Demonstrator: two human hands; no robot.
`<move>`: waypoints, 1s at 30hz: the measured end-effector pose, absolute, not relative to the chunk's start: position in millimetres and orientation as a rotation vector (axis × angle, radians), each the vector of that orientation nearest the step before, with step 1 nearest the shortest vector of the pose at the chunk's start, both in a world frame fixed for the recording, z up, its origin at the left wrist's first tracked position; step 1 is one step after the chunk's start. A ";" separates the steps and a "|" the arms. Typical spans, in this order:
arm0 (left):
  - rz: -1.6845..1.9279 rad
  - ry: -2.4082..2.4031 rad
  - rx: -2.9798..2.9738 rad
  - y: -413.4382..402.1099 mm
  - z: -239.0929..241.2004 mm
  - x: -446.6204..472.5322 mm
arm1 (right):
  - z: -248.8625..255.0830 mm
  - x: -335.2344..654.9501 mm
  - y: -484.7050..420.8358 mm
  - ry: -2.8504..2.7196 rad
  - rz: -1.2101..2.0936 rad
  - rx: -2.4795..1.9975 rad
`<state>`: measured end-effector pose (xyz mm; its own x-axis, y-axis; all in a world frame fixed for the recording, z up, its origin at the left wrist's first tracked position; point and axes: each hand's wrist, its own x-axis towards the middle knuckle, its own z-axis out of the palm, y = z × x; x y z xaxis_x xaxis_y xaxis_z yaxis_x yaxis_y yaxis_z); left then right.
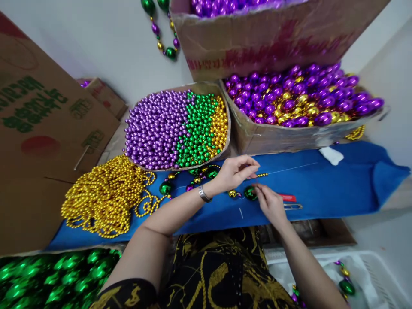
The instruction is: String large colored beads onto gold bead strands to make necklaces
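Note:
My left hand (236,172) is over the blue cloth with its fingers drawn together in a pinch; what lies between them is hidden. Just past its fingertips, a short row of small gold beads (262,174) sits on a thin white string (291,168) running right across the cloth. My right hand (271,203) has its fingertips closed at the edge of a large shiny green bead (250,192). Left of that bead lies a gold bead (232,194). More of the strand, with green, purple and gold beads, lies behind my left wrist, around another green bead (165,188).
Boxes of small mixed beads (161,128) and purple and gold beads (309,98) stand behind the cloth (341,184). Gold bead chains (103,197) are heaped left. A red-handled tool (288,198) and white cloth scrap (331,155) lie right. Green beads (54,279) fill the lower left.

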<state>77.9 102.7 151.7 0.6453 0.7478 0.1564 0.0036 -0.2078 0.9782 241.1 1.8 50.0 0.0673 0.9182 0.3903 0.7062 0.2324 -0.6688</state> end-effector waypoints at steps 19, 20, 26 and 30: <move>0.525 1.200 2.953 270.3 213.9 188.3 | 46.7 241.6 3.9 -1.424 0.606 -1.483; 0.526 1.199 2.926 271.7 214.3 187.9 | 46.3 241.6 6.7 -1.459 0.562 -1.501; 0.898 0.997 2.565 252.9 227.0 164.8 | 51.5 244.9 17.9 -1.565 0.307 -1.539; 1.086 0.756 1.989 189.5 211.3 111.7 | 56.2 244.8 13.4 -1.527 0.494 -1.531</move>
